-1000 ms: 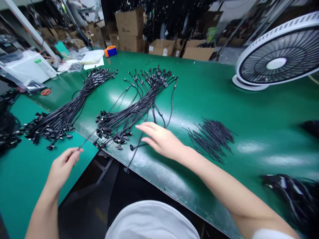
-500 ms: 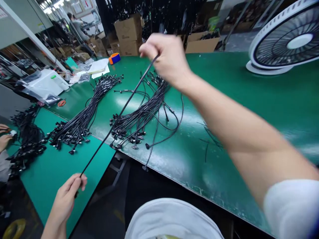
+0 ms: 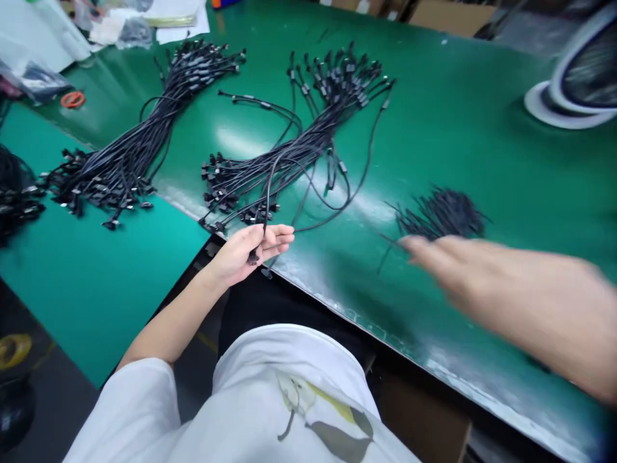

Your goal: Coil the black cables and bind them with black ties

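Observation:
My left hand [image 3: 253, 251] is closed round the connector end of a black cable [image 3: 268, 193] at the front edge of the green table [image 3: 434, 116]. The cable rises from the fingers and loops back over a bundle of black cables [image 3: 299, 151]. At the right, my right hand [image 3: 463, 267] is blurred, its fingertips at a thin black strip [image 3: 391, 240]. Just beyond them lies a pile of short black strips [image 3: 448, 212]. A second cable bundle [image 3: 144, 132] rests to the left.
More black cables [image 3: 17, 193] lie at the far left. An orange ring-shaped item [image 3: 72, 99], papers [image 3: 180, 19] and plastic bags are at the back left. A white fan base [image 3: 554, 109] stands at the back right.
My right hand has let go of the cable's upper end and moved down to the right, by the strips. My left hand has come to the table edge, still holding the cable. The view has tilted down.

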Tool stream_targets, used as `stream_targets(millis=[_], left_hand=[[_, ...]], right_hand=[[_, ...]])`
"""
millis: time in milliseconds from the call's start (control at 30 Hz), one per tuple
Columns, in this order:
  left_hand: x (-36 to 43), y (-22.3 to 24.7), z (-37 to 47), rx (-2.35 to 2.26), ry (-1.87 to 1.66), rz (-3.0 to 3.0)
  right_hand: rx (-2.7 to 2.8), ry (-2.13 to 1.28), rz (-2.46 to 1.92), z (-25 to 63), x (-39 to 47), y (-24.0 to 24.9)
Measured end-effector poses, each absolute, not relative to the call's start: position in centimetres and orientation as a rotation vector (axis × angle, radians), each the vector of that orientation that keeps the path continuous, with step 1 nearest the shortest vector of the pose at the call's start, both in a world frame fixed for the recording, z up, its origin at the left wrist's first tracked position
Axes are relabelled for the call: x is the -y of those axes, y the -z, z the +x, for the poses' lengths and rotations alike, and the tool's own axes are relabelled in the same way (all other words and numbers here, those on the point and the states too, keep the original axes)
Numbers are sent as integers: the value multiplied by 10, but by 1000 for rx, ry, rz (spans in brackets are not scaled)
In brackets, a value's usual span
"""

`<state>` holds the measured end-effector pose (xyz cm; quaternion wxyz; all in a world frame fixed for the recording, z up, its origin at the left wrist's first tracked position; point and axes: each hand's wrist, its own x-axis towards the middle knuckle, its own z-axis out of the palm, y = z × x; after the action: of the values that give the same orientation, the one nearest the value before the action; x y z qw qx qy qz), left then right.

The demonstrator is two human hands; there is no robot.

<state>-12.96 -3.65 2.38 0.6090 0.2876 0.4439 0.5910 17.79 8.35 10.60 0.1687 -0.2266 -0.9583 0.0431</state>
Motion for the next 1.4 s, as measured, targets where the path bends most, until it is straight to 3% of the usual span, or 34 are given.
stream_targets(millis=[100,200,500,700,833,967,1133,1233,1400], left_hand=[[24,-30,-100,-1131,-1282,1066],[23,-36,-82,-1158,-1068,1325],[30,-43,-97,-739,-1084,480],[28,-51,-115,-641,-1273,222],[21,-57,-124,-668,-1575,178],[9,-46,-109,-926,-1524,402],[11,-28,-68,-1172,-1286,844],[18,-29,-58,-1185,-1139,1029],[15,-38,-57,-917,-1284,715]], right_hand=[[3007,-64,-199,152,-59,-111],[2926,-45,-340,135,-71,-115],[2784,-583,-576,164,-143,-77],[2627,-703,-807,201,-152,-41],[2689,-506,-787,215,-140,-29],[2856,-207,-503,197,-96,-35],[2967,-590,-165,152,-66,-59],[2735,-768,-323,137,-84,-63],[1894,-1416,-721,121,-91,-36]])
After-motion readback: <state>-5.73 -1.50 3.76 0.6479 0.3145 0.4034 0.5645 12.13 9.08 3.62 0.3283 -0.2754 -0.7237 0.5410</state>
